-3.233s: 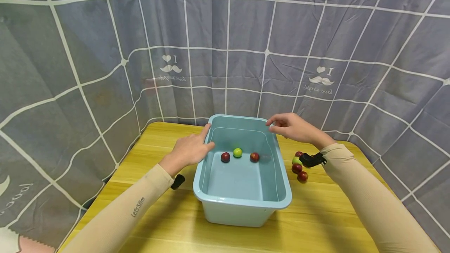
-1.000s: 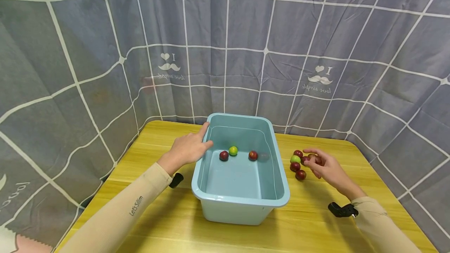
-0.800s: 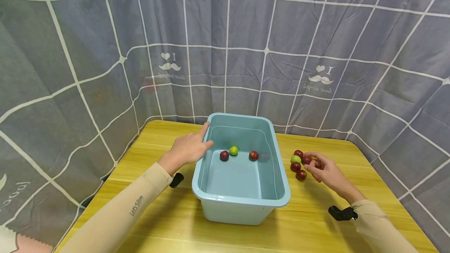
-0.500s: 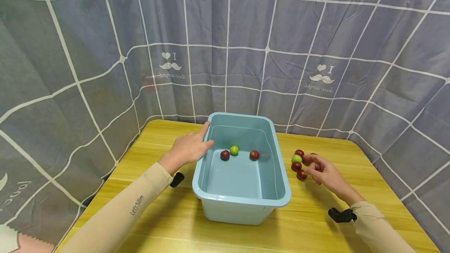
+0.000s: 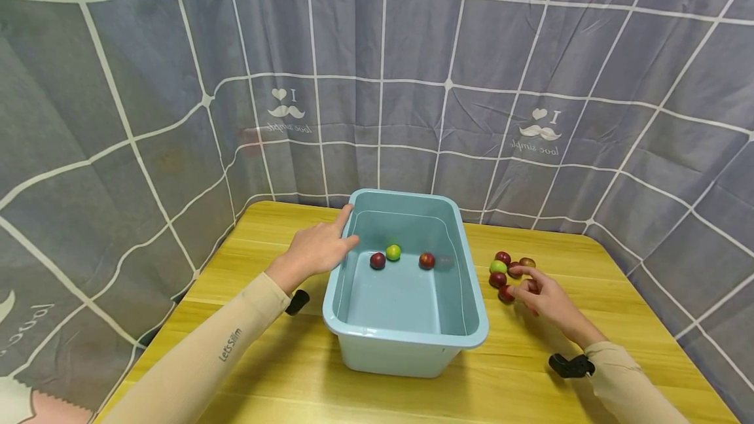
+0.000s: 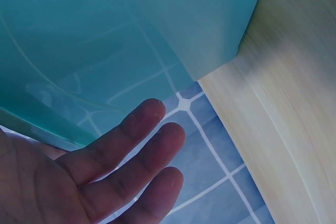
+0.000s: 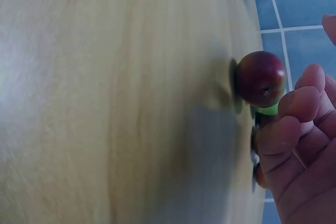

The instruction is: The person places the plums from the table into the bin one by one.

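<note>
Our right hand (image 5: 544, 296) hangs over the loose fruit at the tub's right, fingers loosely bent and the thumb parted from the index finger; we see nothing gripped in it. Nearest the thumb sits the front red fruit (image 5: 506, 294), resting on the table (image 5: 265, 231). The right wrist view shows a gap between it and the bent fingers nearby.

We judge each fruit to be light and fairly firm, with a smooth skin that shines and may slip or roll under a one-sided push. It may bruise if squeezed hard, so we would take it low round its widest part, thumb on one side and fingertips on the other. The crowding is what hinders us: the green fruit (image 5: 498, 267), the middle red fruit (image 5: 497, 279) and the back red fruit (image 5: 502, 258) lie close together, and more red ones sit beside them, partly behind our fingers.

Our left hand (image 5: 315, 247) rests relaxed on the left rim of the blue tub (image 5: 406, 340), its index finger along the edge, not clenched. The tub looks like stiff plastic, easy to steady by that rim; its right wall stands between the loose pile and the three fruits inside (image 5: 393, 252). A grey curtain (image 5: 330, 31) hangs behind.
</note>
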The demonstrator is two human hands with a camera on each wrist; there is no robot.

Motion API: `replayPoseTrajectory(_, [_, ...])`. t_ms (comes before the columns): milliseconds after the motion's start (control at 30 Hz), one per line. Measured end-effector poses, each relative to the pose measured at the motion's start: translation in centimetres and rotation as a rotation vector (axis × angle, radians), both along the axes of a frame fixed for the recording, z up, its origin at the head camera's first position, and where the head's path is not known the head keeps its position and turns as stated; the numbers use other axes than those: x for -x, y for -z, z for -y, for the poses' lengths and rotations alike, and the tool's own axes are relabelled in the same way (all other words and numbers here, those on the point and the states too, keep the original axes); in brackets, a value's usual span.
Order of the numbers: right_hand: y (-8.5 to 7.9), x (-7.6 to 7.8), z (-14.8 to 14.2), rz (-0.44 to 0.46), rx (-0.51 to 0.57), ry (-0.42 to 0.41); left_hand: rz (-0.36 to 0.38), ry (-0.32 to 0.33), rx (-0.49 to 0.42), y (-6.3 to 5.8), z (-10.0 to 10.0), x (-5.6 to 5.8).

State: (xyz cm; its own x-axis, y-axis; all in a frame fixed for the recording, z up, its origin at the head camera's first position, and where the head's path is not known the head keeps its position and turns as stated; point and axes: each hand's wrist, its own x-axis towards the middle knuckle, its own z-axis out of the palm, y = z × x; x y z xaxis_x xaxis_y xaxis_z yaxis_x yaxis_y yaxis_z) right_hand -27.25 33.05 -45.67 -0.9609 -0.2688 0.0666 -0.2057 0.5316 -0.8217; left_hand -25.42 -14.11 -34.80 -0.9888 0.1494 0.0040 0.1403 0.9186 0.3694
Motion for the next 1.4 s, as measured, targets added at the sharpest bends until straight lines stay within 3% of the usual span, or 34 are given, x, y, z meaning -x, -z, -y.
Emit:
replayPoseTrajectory(333, [1.5, 0.6, -0.6, 0.01, 0.005, 0.04, 0.001, -0.009, -0.008, 0.0, -0.2, 0.0])
replayPoseTrajectory(667, [2.2, 0.7, -1.1, 0.031, 0.049, 0.045, 0.0, -0.007, -0.005, -0.1, -0.2, -0.1])
replayPoseTrajectory(900, [2.7, 0.9, -1.3, 0.026, 0.022, 0.047, -0.008, -0.013, 0.0, 0.0, -0.2, 0.0])
replayPoseTrajectory(1400, [2.6, 1.0, -1.1, 0.014, -0.001, 0.027, 0.002, -0.011, 0.0, -0.1, -0.2, -0.1])
